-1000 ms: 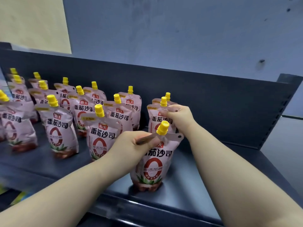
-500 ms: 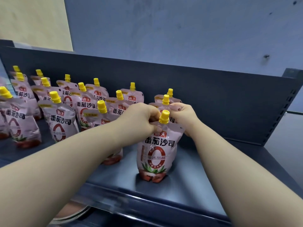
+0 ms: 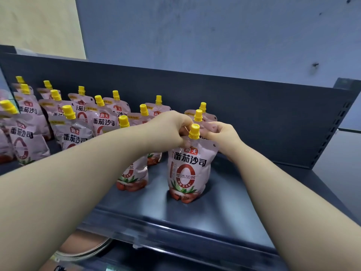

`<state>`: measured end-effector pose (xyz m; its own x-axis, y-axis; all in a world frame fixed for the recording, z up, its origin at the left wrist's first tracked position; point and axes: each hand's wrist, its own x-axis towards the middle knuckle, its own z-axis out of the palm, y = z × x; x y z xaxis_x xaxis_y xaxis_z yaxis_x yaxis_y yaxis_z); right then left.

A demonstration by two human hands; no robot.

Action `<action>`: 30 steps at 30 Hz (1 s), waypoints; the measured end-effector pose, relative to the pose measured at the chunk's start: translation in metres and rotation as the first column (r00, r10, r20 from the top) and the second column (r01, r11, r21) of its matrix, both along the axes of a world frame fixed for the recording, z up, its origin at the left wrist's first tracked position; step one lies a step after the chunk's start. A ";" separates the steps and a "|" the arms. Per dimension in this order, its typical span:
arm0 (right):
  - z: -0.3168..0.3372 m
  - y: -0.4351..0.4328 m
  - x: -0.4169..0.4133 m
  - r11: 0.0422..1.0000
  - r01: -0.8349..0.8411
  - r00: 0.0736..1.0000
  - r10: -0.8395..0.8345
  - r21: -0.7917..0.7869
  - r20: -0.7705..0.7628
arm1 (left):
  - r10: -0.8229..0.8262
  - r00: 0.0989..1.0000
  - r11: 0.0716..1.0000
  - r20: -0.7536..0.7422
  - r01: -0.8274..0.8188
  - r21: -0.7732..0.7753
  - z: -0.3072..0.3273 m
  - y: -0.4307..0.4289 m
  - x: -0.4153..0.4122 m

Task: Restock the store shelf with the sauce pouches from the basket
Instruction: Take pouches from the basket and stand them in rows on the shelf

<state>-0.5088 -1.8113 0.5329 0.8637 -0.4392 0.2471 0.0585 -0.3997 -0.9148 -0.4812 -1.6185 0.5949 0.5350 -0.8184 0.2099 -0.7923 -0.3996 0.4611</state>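
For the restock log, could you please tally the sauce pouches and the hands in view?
Sauce pouches: 15, counted by yellow caps
Hands: 2, left hand and right hand, each pinching a pouch top
Total: 17

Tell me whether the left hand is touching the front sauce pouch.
Touching. In the head view the left hand pinches the top edge of the front sauce pouch, right beside its yellow cap.

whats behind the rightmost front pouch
Two more pouches in line behind the front pouch: a middle pouch, its top held by the right hand, and a rear pouch. Only tops show; bodies covered.
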 end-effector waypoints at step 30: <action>0.060 0.021 -0.082 0.892 0.135 0.988 -0.087 -0.431 0.130 | 0.084 0.886 0.962 0.455 -0.191 0.196 0.013 0.054 -0.012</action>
<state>-0.5910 -1.7900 0.5926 0.7743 -0.3570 0.5225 0.0760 -0.7672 -0.6369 -0.4934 -1.5650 0.6079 0.5423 -0.7971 0.2655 -0.8202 -0.5708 -0.0384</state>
